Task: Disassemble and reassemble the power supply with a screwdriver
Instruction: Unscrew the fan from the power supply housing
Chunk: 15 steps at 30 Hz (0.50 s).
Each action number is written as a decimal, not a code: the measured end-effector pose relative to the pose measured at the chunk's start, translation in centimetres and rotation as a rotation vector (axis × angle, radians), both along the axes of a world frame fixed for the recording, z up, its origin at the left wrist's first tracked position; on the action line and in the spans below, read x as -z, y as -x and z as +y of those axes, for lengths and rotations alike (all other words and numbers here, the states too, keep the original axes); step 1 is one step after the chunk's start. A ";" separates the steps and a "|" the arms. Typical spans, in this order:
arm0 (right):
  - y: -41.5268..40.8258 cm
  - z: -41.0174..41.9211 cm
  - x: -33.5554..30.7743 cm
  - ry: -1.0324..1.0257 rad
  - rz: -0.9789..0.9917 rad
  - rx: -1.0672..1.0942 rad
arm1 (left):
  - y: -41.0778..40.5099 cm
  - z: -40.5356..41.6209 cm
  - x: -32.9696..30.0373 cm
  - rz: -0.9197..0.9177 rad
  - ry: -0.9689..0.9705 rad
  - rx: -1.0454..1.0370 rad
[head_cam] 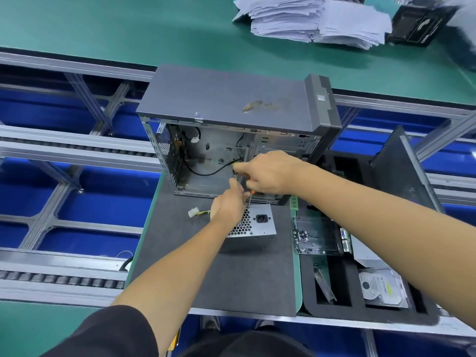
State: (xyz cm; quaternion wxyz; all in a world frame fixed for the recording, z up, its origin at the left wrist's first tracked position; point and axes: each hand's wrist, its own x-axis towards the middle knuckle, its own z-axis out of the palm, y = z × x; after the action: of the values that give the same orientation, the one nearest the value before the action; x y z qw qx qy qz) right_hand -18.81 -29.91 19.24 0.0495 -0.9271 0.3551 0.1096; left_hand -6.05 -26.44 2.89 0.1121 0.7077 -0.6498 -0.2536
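Note:
The silver power supply lies on the dark mat in front of the open grey computer case, its honeycomb grille and power socket facing up. A white connector on yellow wires trails from its left side. My right hand grips a screwdriver with an orange collar, its shaft pointing down toward the power supply. My left hand pinches the shaft near its lower part, just above the grille. The screwdriver's tip is hidden behind my left hand.
A black foam tray at the right holds a green circuit board with several screws and a hard drive. The case's side panel leans at the far right. Stacks of paper lie on the green table behind. Roller conveyor rails run at the left.

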 end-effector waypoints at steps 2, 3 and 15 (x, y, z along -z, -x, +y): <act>-0.1 0.0 -0.3 -0.150 -0.091 -0.025 | 0.0 -0.1 -0.2 0.001 -0.035 0.000; -0.1 0.0 -0.5 -0.213 -0.123 -0.069 | 0.0 -0.2 -0.4 -0.003 -0.048 -0.001; 0.2 -0.5 -0.9 -0.302 -0.146 -0.082 | 0.1 0.2 -0.7 0.017 -0.016 -0.014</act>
State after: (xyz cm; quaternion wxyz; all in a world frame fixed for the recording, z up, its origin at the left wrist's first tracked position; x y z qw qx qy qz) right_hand -19.04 -30.44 20.12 0.2093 -0.9283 0.2919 0.0962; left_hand -6.12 -26.22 3.58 0.1137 0.7108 -0.6420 -0.2642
